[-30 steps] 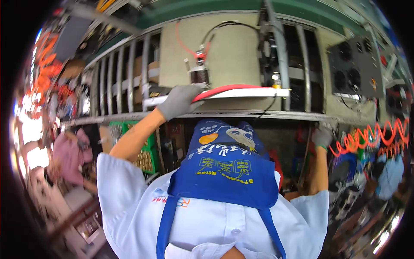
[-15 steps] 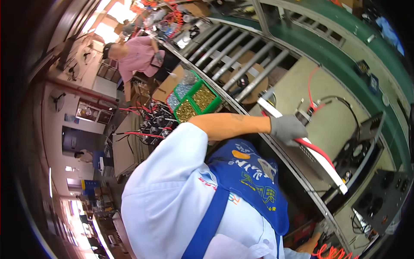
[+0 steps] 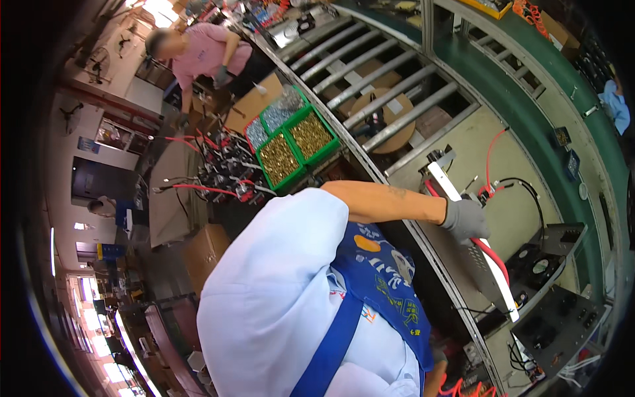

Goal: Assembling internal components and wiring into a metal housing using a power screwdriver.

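Left hand: the gray-gloved left hand [image 3: 465, 219] sits right of the middle, fingers curled down on the long white bar [image 3: 473, 241].
Bar: it lies slanted under the hand, from upper left to lower right, with a red cable [image 3: 491, 255] along it.
Right hand: only a bit of arm shows at the bottom; I cannot tell its grip.
Far off: green bins [image 3: 291, 137] of small brass parts, upper middle.

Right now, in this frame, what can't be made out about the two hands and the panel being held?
- Right hand: hidden in the head view, low behind the blue apron and white shirt.
- Left hand: gloved, on the long white panel; the glove's back hides how the fingers close on it.
- Panel's underside and the red cable's far end: covered by the panel itself.
- Green bins: small parts too tiny to identify.
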Demonstrator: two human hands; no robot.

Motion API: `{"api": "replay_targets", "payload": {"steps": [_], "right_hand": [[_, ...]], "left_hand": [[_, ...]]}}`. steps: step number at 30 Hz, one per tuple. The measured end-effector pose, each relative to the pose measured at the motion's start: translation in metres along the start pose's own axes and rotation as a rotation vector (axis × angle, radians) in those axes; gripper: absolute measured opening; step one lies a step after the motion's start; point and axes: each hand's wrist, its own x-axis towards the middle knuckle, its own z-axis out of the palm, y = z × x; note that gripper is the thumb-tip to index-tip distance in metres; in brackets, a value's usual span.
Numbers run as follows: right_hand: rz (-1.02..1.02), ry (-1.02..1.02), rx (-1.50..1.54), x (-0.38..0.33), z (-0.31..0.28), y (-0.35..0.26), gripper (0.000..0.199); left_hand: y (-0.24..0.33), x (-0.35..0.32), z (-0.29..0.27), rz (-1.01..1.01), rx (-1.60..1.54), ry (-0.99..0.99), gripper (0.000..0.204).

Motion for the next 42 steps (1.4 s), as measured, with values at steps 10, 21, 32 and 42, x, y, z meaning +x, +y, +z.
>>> {"api": "replay_targets", "payload": {"steps": [10, 21, 32, 42], "right_hand": [[-0.18, -0.157, -0.056, -0.021, -0.02, -0.156, 0.033], [-0.29, -0.188, -0.098, -0.014, -0.022, -0.285, 0.027], [-0.471, -0.101, -0.229, -0.064, -0.05, -0.425, 0.036], [-0.461, -0.117, -0.098, -0.101, -0.057, -0.566, 0.049]], "left_hand": [[0.002, -0.024, -0.009, 0.001, -0.116, 0.077, 0.039], [-0.09, -0.34, -0.004, -1.092, -0.138, 1.061, 0.035], [-0.107, -0.607, 0.079, -2.041, 0.11, 0.479, 0.053], [-0.111, -0.584, 0.08, -1.946, 0.282, 0.56, 0.037]]}}
